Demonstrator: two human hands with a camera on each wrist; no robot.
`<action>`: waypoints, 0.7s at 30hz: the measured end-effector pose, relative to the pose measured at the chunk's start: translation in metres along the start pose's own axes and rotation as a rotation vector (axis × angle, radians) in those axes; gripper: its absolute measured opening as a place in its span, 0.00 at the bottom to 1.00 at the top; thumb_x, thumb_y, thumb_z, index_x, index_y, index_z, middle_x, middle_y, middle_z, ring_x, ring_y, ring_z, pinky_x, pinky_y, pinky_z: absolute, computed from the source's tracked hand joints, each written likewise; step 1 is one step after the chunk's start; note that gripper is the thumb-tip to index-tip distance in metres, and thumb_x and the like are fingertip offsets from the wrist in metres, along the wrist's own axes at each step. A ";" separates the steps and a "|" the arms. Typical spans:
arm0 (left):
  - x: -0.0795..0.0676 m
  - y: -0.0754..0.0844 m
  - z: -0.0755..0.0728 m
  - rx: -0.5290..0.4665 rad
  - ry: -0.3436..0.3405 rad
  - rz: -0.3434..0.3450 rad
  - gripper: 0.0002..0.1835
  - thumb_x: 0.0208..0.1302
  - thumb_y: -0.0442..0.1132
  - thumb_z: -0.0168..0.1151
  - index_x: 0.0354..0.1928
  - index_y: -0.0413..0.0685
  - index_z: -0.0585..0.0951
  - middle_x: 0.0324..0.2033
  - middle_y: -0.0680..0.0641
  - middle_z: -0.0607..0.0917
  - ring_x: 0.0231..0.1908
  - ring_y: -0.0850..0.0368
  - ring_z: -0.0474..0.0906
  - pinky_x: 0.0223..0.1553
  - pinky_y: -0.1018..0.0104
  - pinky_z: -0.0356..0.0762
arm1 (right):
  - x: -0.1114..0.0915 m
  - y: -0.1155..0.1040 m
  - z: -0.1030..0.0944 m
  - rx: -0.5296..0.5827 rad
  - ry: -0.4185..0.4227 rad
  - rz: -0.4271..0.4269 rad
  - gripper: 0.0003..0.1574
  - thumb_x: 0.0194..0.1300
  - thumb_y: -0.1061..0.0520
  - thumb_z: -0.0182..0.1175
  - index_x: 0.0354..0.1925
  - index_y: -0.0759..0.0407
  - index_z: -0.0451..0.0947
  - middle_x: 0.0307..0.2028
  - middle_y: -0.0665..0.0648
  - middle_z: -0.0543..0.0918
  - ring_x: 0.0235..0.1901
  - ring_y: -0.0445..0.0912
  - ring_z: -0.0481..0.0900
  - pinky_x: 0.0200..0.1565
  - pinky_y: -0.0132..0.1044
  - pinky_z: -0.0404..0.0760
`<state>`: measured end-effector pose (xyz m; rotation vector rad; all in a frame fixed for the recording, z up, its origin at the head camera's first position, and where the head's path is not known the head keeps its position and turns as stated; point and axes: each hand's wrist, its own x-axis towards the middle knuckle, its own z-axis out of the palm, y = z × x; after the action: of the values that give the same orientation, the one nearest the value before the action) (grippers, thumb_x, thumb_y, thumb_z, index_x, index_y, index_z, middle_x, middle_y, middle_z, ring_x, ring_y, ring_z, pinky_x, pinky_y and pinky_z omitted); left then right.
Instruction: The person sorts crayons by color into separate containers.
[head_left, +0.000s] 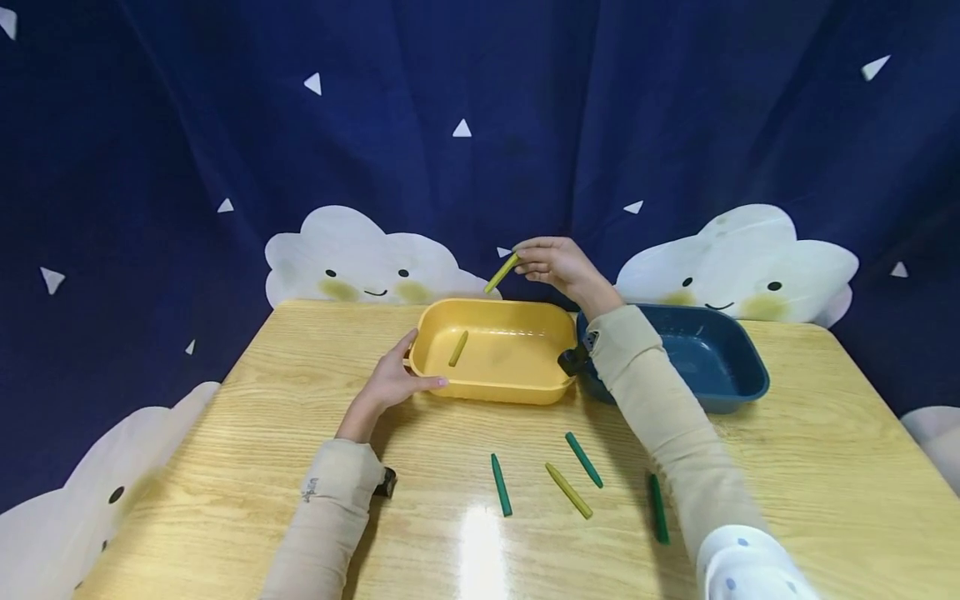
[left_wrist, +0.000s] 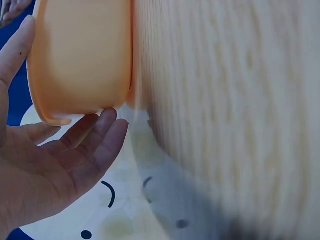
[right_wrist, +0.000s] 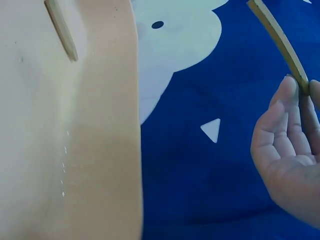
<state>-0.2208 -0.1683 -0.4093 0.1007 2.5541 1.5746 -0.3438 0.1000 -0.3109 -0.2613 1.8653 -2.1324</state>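
Note:
My right hand [head_left: 553,265] pinches one end of a yellow crayon [head_left: 502,272] between thumb and fingers. The crayon slants down, above the back rim of a yellow plastic basin [head_left: 495,391]. In the right wrist view the held crayon [right_wrist: 280,42] sticks out past the fingertips. My left hand [head_left: 393,375] grips the basin's left end, thumb on the front rim and fingers at the side. The left wrist view shows those fingertips [left_wrist: 116,132] against the end wall of the basin [left_wrist: 85,60]. Another yellow crayon [head_left: 458,348] lies inside, toward the left.
A dark blue basin [head_left: 705,358] stands right of the yellow one, partly behind my right forearm. On the wooden table [head_left: 247,467] in front lie green crayons [head_left: 502,485] and a yellow crayon [head_left: 568,490]. A blue cloud-print curtain [head_left: 480,67] hangs behind.

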 end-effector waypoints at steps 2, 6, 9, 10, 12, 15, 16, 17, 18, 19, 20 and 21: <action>-0.006 0.008 -0.002 0.002 -0.008 -0.002 0.54 0.46 0.37 0.72 0.69 0.37 0.46 0.55 0.31 0.67 0.41 0.45 0.75 0.42 0.59 0.73 | 0.004 0.004 0.003 0.004 0.003 0.007 0.16 0.61 0.67 0.56 0.47 0.73 0.74 0.27 0.54 0.82 0.25 0.44 0.81 0.30 0.32 0.77; -0.018 0.027 -0.004 0.016 -0.017 0.018 0.52 0.49 0.34 0.69 0.68 0.32 0.45 0.55 0.28 0.66 0.41 0.41 0.75 0.41 0.58 0.74 | 0.010 0.013 0.006 0.013 0.031 0.036 0.21 0.61 0.67 0.57 0.52 0.76 0.70 0.28 0.55 0.82 0.26 0.45 0.81 0.32 0.33 0.78; -0.011 0.016 -0.004 0.011 -0.006 0.023 0.53 0.48 0.36 0.71 0.69 0.36 0.46 0.55 0.31 0.67 0.41 0.44 0.76 0.41 0.60 0.74 | 0.015 0.022 0.008 0.010 0.052 0.066 0.18 0.61 0.66 0.57 0.49 0.74 0.74 0.29 0.56 0.82 0.27 0.46 0.81 0.33 0.34 0.78; -0.008 0.010 -0.003 0.008 -0.002 0.023 0.54 0.47 0.37 0.72 0.70 0.37 0.46 0.55 0.32 0.67 0.40 0.45 0.76 0.41 0.61 0.74 | 0.017 0.026 0.009 0.009 0.055 0.078 0.16 0.60 0.66 0.58 0.47 0.72 0.75 0.28 0.56 0.82 0.27 0.46 0.81 0.33 0.34 0.78; 0.000 -0.001 -0.002 0.004 0.004 0.018 0.55 0.45 0.39 0.73 0.70 0.41 0.46 0.55 0.34 0.68 0.40 0.46 0.76 0.41 0.61 0.74 | 0.021 0.033 0.010 0.017 0.059 0.102 0.13 0.60 0.67 0.58 0.44 0.71 0.77 0.27 0.56 0.82 0.27 0.46 0.81 0.33 0.34 0.78; 0.004 -0.007 -0.001 0.000 0.004 0.020 0.56 0.45 0.40 0.73 0.70 0.42 0.46 0.56 0.34 0.67 0.40 0.47 0.76 0.41 0.61 0.74 | 0.024 0.041 0.011 0.030 0.061 0.131 0.11 0.59 0.68 0.58 0.42 0.70 0.78 0.26 0.57 0.82 0.27 0.46 0.81 0.34 0.35 0.79; 0.004 -0.007 -0.001 -0.002 0.002 0.024 0.56 0.45 0.40 0.73 0.70 0.41 0.46 0.56 0.33 0.67 0.40 0.47 0.76 0.41 0.61 0.74 | 0.025 0.043 0.011 0.033 0.056 0.137 0.12 0.59 0.68 0.58 0.44 0.71 0.77 0.26 0.57 0.82 0.27 0.46 0.81 0.35 0.36 0.79; 0.004 -0.007 0.000 -0.002 0.001 0.027 0.56 0.45 0.40 0.73 0.70 0.41 0.46 0.55 0.33 0.68 0.40 0.46 0.76 0.41 0.61 0.74 | 0.026 0.045 0.011 0.033 0.053 0.142 0.13 0.59 0.68 0.58 0.45 0.72 0.77 0.26 0.57 0.82 0.28 0.47 0.82 0.37 0.37 0.79; 0.004 -0.007 0.000 -0.003 0.002 0.025 0.56 0.45 0.40 0.73 0.70 0.41 0.46 0.55 0.33 0.68 0.39 0.46 0.76 0.40 0.61 0.74 | 0.027 0.047 0.011 0.032 0.049 0.145 0.15 0.59 0.68 0.58 0.46 0.73 0.76 0.26 0.57 0.82 0.29 0.47 0.82 0.38 0.37 0.79; 0.004 -0.007 0.000 0.000 0.001 0.026 0.56 0.45 0.39 0.73 0.70 0.41 0.46 0.54 0.33 0.68 0.39 0.46 0.76 0.40 0.61 0.74 | 0.029 0.049 0.011 0.034 0.047 0.147 0.16 0.59 0.68 0.58 0.47 0.73 0.75 0.27 0.57 0.82 0.30 0.48 0.82 0.38 0.37 0.79; 0.004 -0.006 -0.001 0.004 0.002 0.024 0.56 0.45 0.40 0.73 0.70 0.41 0.46 0.54 0.33 0.69 0.39 0.47 0.76 0.40 0.62 0.74 | 0.030 0.051 0.012 0.032 0.040 0.148 0.17 0.59 0.68 0.57 0.48 0.74 0.74 0.27 0.57 0.82 0.31 0.48 0.82 0.38 0.37 0.79; 0.004 -0.006 -0.001 0.008 0.002 0.022 0.56 0.45 0.40 0.73 0.70 0.41 0.46 0.53 0.33 0.69 0.39 0.47 0.76 0.40 0.62 0.74 | 0.031 0.052 0.012 0.026 0.030 0.149 0.19 0.60 0.68 0.57 0.50 0.75 0.73 0.27 0.57 0.83 0.31 0.48 0.82 0.38 0.37 0.79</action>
<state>-0.2243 -0.1714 -0.4147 0.1287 2.5702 1.5730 -0.3634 0.0728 -0.3628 -0.0815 1.8112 -2.0699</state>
